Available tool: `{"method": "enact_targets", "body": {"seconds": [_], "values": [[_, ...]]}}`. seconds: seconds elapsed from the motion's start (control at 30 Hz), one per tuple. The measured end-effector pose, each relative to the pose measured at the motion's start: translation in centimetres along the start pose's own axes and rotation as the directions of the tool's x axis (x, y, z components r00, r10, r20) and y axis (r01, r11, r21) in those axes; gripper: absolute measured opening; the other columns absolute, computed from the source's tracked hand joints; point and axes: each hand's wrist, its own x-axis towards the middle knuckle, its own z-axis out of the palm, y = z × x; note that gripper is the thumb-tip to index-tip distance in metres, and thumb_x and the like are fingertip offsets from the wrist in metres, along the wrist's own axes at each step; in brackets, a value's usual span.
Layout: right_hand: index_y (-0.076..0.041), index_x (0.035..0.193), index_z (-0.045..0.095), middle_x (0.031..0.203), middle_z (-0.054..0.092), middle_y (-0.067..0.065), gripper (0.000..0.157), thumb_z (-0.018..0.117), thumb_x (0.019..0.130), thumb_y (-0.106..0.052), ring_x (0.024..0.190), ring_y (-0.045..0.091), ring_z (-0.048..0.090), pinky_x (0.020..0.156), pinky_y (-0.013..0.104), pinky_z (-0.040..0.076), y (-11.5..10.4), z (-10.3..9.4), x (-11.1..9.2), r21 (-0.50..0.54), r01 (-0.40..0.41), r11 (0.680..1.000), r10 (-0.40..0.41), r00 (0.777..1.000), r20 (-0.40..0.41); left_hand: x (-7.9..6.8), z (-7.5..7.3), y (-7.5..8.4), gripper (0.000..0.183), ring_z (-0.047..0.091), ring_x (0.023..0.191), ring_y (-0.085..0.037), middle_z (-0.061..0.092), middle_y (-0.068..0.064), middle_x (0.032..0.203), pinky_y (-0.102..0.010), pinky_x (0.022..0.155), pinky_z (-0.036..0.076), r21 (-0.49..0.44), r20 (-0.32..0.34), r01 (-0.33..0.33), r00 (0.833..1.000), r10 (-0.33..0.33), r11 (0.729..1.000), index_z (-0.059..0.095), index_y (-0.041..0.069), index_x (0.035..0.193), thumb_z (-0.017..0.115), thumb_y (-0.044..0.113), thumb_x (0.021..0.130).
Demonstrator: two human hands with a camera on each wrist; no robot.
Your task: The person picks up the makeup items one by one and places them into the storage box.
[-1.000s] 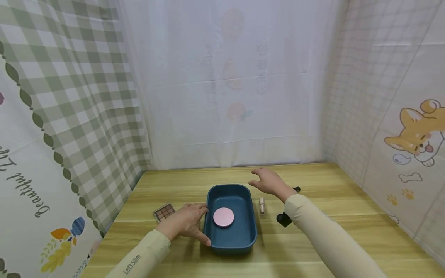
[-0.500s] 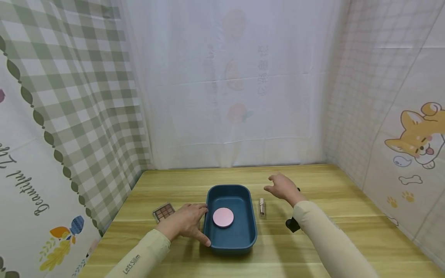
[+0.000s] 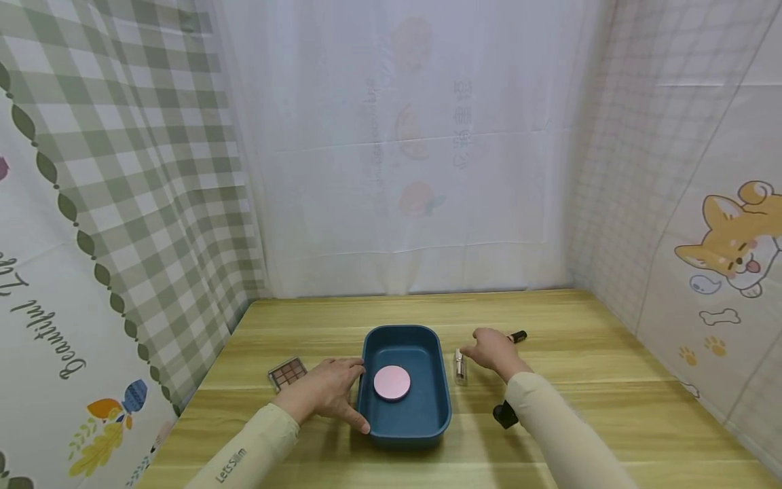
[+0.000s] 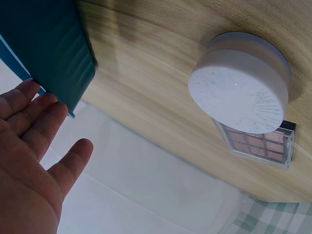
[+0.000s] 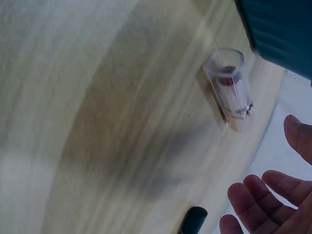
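My left hand [image 3: 330, 387] is at the left side of a dark blue plastic bin [image 3: 444, 407], fingertips right at its rim and thumb by the near corner. Its fingers [image 4: 41, 131] are fairly straight in the left wrist view. Inside the bin lies a round pink compact [image 3: 392, 383]. Right of the bin, a lipstick [image 3: 460, 367] with a clear cap lies on the table. My right hand [image 3: 493, 353] hovers just beside it, thumb and fingers [image 5: 251, 202] spread with nothing between them in the right wrist view.
Beyond the right hand lies a black-capped tube [image 3: 518, 336], partly hidden. An eyeshadow palette [image 3: 287, 373] lies left of the left hand; near it stands a round white-lidded jar [image 4: 239, 92]. A black wrist device [image 3: 505, 414] hangs under the right forearm. Curtains surround the wooden table [image 3: 391, 309].
My right hand has moved from over the bin's far right corner, first rightward, then down and toward the lipstick. The left hand and the bin have stayed in place.
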Motion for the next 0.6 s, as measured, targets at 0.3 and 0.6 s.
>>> {"method": "enact_targets", "body": {"seconds": [0.3, 0.6], "values": [[0.01, 0.117, 0.062, 0.117, 0.064, 0.027, 0.052, 0.068, 0.092, -0.035, 0.104, 0.042, 0.062, 0.082, 0.054, 0.052, -0.8, 1.4, -0.5, 0.027, -0.073, 0.997, 0.073, 0.997, -0.006, 0.0, 0.1, -0.1, 0.108, 0.045, 0.136, -0.028, 0.047, -0.012, 0.148, -0.052, 0.11, 0.036, 0.015, -0.007, -0.012, 1.0, 0.012, 1.0, 0.054, 0.001, 0.138, 0.081, 0.072, 0.062], [-0.011, 0.067, 0.048, 0.065, 0.041, 0.002, 0.043, 0.073, 0.087, -0.039, 0.058, 0.016, 0.04, 0.051, 0.03, 0.032, -1.3, 2.3, -0.8, 0.055, -0.138, 0.989, 0.139, 0.99, -0.021, 0.0, 0.1, -0.1, 0.109, 0.045, 0.136, -0.028, 0.047, -0.012, 0.148, -0.052, 0.11, 0.036, 0.018, -0.007, -0.005, 1.0, 0.005, 1.0, 0.054, 0.002, 0.138, 0.08, 0.074, 0.061]]}}
